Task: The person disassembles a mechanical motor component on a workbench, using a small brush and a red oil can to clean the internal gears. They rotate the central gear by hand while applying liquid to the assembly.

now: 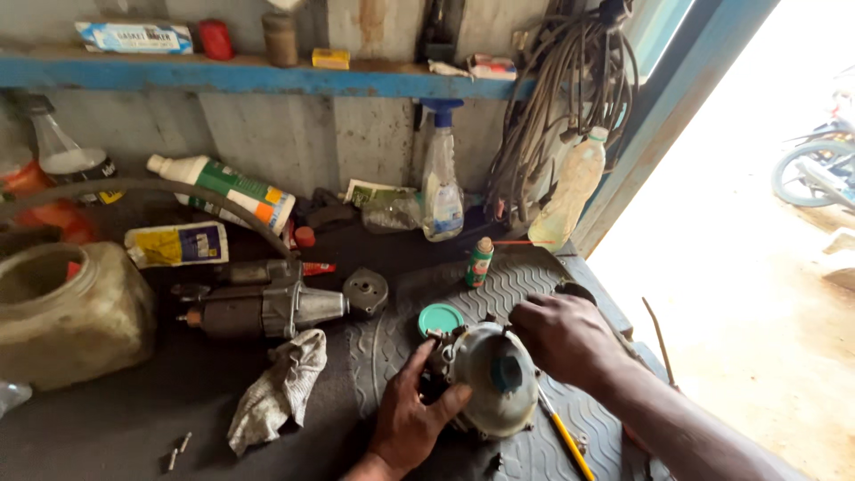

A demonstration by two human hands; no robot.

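Left hand [408, 419] grips the round grey metal housing [492, 381] on the ribbed rubber mat [392, 338] of the desk, fingers closed around its rim; right hand [563, 337] rests curled on its top edge. Loosened grip could roll it off. Behind: green-white tube [227, 190], yellow-blue packet [176, 244], small green can [479, 262].

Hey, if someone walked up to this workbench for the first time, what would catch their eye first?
Probably the round grey metal part at the front of the bench, gripped by the left hand from below and the right hand from above, on a ribbed rubber mat. Next, the starter motor lying left of it with a dirty rag in front, and the tangle of cables hanging on the back wall.
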